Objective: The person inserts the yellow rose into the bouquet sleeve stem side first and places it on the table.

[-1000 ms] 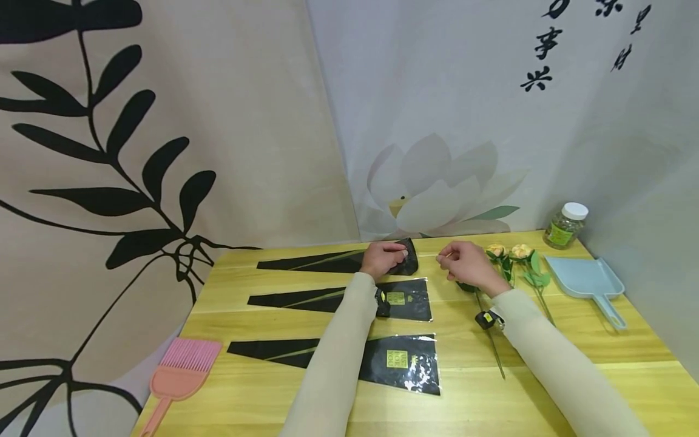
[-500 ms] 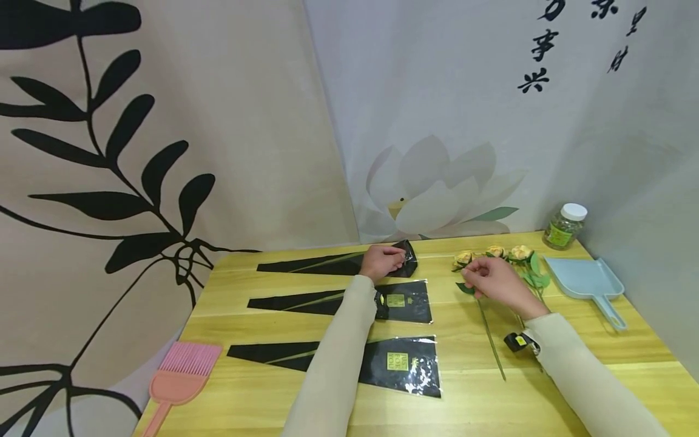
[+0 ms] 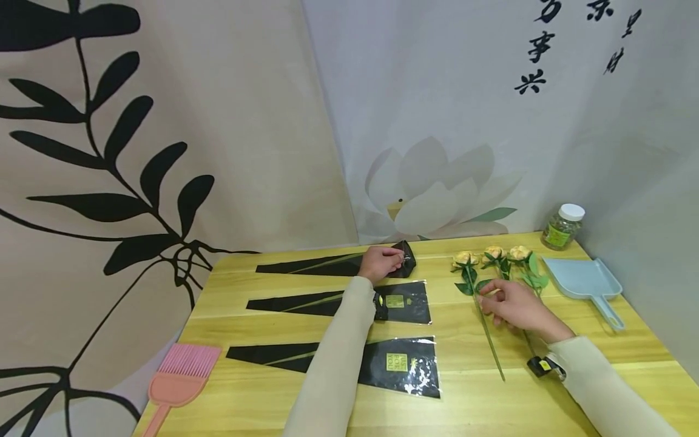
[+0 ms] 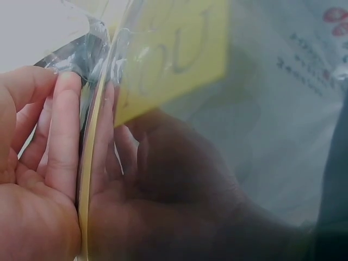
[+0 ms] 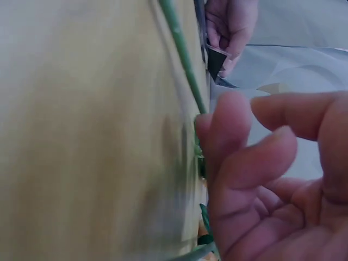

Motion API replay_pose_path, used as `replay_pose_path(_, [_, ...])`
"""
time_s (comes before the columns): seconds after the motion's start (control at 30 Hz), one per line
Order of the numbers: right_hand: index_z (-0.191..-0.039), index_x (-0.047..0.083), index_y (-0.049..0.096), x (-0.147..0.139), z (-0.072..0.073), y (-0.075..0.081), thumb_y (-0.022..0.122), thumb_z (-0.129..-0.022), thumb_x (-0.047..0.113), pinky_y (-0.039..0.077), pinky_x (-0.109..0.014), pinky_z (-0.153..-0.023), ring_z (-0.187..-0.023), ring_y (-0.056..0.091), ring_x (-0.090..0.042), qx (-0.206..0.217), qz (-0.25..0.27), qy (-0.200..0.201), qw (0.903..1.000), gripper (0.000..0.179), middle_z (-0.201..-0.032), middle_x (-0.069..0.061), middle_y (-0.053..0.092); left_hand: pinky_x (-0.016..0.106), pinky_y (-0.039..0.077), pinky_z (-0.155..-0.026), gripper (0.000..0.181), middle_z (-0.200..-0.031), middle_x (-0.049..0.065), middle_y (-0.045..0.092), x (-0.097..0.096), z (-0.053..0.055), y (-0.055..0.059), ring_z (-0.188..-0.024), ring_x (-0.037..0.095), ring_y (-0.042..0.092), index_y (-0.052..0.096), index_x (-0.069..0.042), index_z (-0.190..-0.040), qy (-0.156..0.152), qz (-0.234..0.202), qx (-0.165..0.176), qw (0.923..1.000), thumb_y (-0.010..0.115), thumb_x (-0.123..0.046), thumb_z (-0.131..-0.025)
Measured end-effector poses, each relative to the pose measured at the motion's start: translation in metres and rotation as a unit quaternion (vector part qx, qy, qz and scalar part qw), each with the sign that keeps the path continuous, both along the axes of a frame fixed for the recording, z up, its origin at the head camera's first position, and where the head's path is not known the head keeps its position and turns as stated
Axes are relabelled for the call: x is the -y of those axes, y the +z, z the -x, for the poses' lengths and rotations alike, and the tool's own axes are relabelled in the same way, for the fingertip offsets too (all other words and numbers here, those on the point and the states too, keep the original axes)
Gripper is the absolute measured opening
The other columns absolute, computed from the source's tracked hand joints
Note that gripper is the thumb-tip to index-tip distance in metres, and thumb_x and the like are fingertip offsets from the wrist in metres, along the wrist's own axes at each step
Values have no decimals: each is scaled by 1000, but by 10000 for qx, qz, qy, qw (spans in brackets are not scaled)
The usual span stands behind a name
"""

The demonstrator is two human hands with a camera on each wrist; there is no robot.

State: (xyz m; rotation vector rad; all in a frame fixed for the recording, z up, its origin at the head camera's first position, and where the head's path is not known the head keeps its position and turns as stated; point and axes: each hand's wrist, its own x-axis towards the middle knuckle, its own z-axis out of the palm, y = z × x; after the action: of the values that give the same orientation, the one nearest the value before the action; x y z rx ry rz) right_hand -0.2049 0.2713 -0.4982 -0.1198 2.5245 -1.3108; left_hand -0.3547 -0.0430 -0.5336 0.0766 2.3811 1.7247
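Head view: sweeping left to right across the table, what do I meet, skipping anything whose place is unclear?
Pink brush → narrow ends of the black sleeves → left hand → left yellow bloom → middle yellow bloom → right yellow bloom → white-lidded jar.

Both arms in pale long sleeves stretch forward. The left hand reaches farther, thumb and forefinger tips pinched together. The right hand hovers low, fingers loosely bent, thumb slightly apart from the forefinger.
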Motion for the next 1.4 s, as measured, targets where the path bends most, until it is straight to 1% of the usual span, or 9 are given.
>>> replay_pose_path(0.1, [-134,-3,56,0,-3,-4,66,-106,31,49,-32,-45,-63,67,-24,209,37,95,9997,45,-90,-11,72,25,65,-80,18,-106,6,82,1,-1,1,-82,8,76,84,-8,-113,-12,-28,-12,10000,77,-16,-98])
replay_pose_path(0.23, [-130,-1,56,4,-7,-7,74,-101,30,46,-30,-43,-58,64,-21,490,55,160,9987,46,-81,-10,70,26,66,-81,18,-106,6,82,3,-2,3,-83,9,76,84,-8,-112,-10,-37,27,10000,77,-16,-97])
replay_pose_path(0.4, [-117,3,58,13,-11,-6,82,-95,28,42,-26,-41,-50,62,-19,714,-138,162,9972,41,-71,-9,69,27,66,-82,17,-104,6,82,5,-3,2,-83,9,76,84,-9,-112,16,-28,83,10000,77,-16,-97])
replay_pose_path(0.6, [-104,1,60,20,-15,-4,82,-93,18,46,-26,-43,-49,65,-21,849,-191,56,9962,30,-69,-12,68,27,66,-82,18,-104,5,82,5,-4,0,-82,9,76,84,-9,-113,37,-19,77,10000,77,-16,-98])
replay_pose_path(0.73, [-100,0,62,20,-15,-2,81,-93,16,50,-27,-44,-50,66,-20,793,-169,87,9967,26,-68,-13,68,27,66,-82,17,-105,6,82,5,-3,0,-83,10,76,84,-9,-112,40,-17,46,10000,77,-16,-98])
replay_pose_path(0.9, [-102,-1,63,17,-10,0,78,-96,16,54,-31,-46,-52,67,-21,631,-179,214,9976,23,-69,-11,70,27,66,-82,17,-106,5,82,3,-1,1,-84,10,76,84,-10,-112,29,-68,90,9999,78,-16,-97])
replay_pose_path(1.0, [-106,-2,62,18,-4,5,74,-98,15,55,-33,-46,-53,67,-22,544,21,202,9983,22,-71,-11,71,27,66,-83,17,-107,5,82,3,0,1,-84,10,76,84,-11,-112,16,-88,115,9999,77,-16,-98])
replay_pose_path(1.17, [-111,-4,59,24,8,14,70,-101,15,56,-35,-47,-56,67,-22,367,310,16,9988,24,-74,-11,72,27,66,-82,16,-107,4,82,3,1,1,-82,8,76,85,-11,-111,19,-50,128,9999,78,-16,-97])
replay_pose_path(1.4, [-118,-5,56,29,25,17,69,-104,19,59,-36,-51,-62,70,-24,63,600,-234,9979,31,-78,-11,73,27,66,-81,15,-102,4,82,2,0,1,-82,10,76,85,-11,-110,59,-49,138,9999,78,-16,-97])
